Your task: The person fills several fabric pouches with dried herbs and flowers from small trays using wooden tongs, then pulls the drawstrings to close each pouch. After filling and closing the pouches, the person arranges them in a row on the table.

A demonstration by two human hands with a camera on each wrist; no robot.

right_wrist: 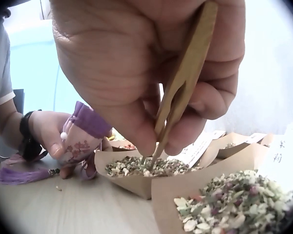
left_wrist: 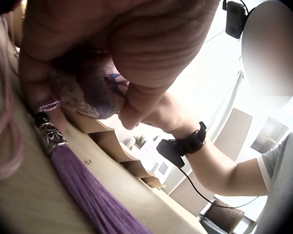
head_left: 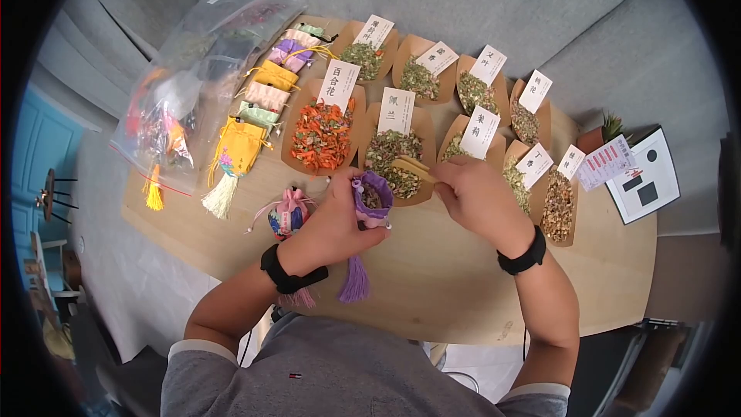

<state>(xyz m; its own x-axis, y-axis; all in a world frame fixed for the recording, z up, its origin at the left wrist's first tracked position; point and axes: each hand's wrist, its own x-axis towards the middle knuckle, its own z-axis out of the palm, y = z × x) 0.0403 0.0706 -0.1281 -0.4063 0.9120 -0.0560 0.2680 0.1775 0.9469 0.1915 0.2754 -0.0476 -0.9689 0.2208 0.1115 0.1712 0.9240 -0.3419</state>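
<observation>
The paper tray (head_left: 371,119) is heaped with dried herbs (head_left: 394,150). At its near side, the purple pouch (right_wrist: 83,136), probably light and limp, best held below its mouth, is gripped by the left hand (head_left: 336,216), fingers curled. Over the tray, wooden tweezers (right_wrist: 188,70), likely springy, best held mid-length, are pinched by the downturned right hand (head_left: 478,193).

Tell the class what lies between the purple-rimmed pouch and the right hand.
In the head view, the near end of a herb-filled paper tray lies between the purple-rimmed pouch and right hand, with wooden tweezers over it.
</observation>
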